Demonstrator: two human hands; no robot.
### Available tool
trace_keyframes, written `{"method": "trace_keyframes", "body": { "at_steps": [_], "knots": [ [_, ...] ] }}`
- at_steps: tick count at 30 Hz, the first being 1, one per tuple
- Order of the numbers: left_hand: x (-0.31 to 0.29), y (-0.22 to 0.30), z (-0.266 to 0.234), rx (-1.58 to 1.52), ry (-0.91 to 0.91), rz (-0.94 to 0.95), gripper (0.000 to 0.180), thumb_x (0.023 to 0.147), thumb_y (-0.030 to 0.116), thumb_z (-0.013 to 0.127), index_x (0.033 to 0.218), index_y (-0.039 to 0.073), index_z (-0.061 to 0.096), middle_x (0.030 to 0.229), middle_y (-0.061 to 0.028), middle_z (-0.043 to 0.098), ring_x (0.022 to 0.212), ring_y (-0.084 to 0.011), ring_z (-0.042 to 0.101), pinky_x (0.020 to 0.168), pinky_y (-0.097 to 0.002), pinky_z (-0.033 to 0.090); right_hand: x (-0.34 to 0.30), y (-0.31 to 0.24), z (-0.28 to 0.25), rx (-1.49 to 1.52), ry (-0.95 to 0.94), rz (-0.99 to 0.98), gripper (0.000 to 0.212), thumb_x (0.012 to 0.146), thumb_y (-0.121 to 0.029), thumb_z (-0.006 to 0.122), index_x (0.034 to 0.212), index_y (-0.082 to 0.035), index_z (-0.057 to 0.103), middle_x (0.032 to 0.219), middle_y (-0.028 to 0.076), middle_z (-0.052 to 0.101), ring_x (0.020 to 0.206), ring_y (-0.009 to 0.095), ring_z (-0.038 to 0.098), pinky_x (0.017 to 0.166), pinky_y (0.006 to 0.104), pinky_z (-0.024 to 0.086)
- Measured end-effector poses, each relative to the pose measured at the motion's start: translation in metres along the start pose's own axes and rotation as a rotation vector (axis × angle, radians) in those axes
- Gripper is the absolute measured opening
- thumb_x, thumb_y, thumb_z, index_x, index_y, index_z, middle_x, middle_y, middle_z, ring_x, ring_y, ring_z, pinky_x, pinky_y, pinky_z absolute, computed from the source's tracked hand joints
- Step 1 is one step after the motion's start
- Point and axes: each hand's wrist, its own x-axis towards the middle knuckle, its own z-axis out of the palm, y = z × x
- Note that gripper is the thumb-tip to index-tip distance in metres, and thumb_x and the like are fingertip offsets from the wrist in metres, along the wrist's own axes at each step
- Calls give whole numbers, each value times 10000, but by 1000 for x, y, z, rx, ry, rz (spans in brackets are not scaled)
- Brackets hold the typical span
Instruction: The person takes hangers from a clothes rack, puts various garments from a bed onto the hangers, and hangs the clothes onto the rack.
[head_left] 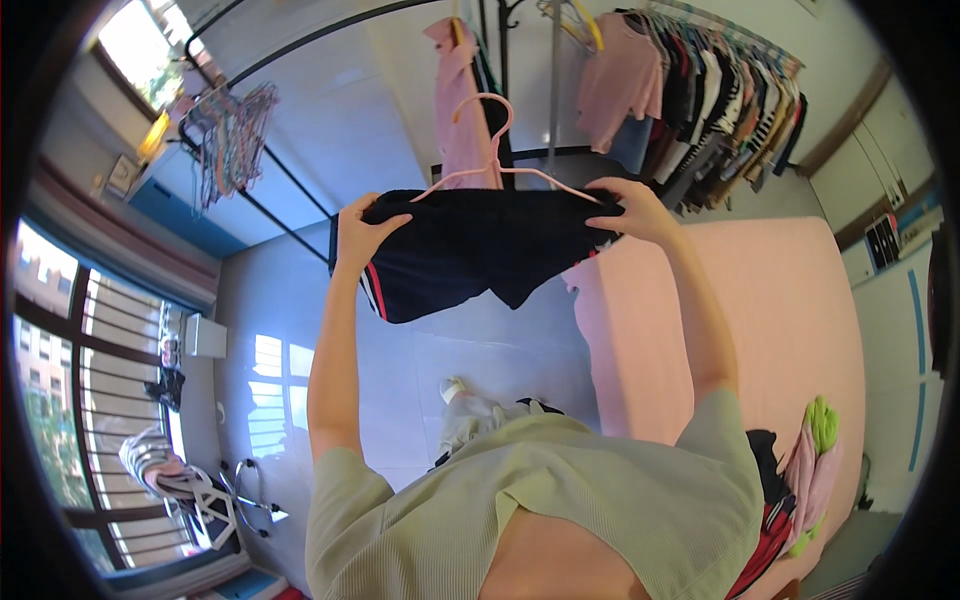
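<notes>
Head view: left hand (362, 232) and right hand (637, 210) are pinching opposite waist ends of black fabric shorts (470, 240), upper centre; long axis is running left-right between them, thin pink hanger (494, 155) hook pointing up-frame.

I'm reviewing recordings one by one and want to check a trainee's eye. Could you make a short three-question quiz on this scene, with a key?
1. True or false: the left hand and the right hand both hold the black shorts.

2. What colour is the hanger at the top edge of the shorts?
A. Blue
B. Pink
C. Green

3. Fill in: the bed is on the person's ____ side.

Key:
1. True; they grip opposite ends of the top edge.
2. B.
3. Right.
</notes>
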Motion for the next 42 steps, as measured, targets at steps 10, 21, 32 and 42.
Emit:
{"method": "trace_keyframes", "body": {
  "at_steps": [10,21,32,42],
  "knots": [
    [42,-82,-102,-187,-36,-85,250,664,72,762,834,-18,602,697,-2,570,628,-65,479,559,-227,402,102,-52,78,202,44,-144,256,769,-165,678,927,25,609,780,117,624,698,192,582,667,287,446],
    [148,-175,-145,-27,-195,39,364,793,195,661,1083,-2,559,962,-151,592,936,-268,549,851,-325,418,175,-88,147,411,224,50,187,797,-122,666,905,20,608,755,39,609,712,77,519,667,229,424],
    [268,-217,-76,200,-179,256,313,824,198,598,1119,105,556,1080,-104,568,1111,-270,449,999,-429,242,224,-82,146,427,313,316,215,783,-154,684,916,0,614,776,46,606,734,101,535,696,230,420],
    [379,-218,-16,228,-82,472,319,794,110,603,1107,80,551,1097,-126,564,1062,-345,468,923,-396,370,274,-44,121,533,342,381,217,773,-140,695,933,-22,610,775,7,586,738,57,510,677,206,413]
  ]
}}
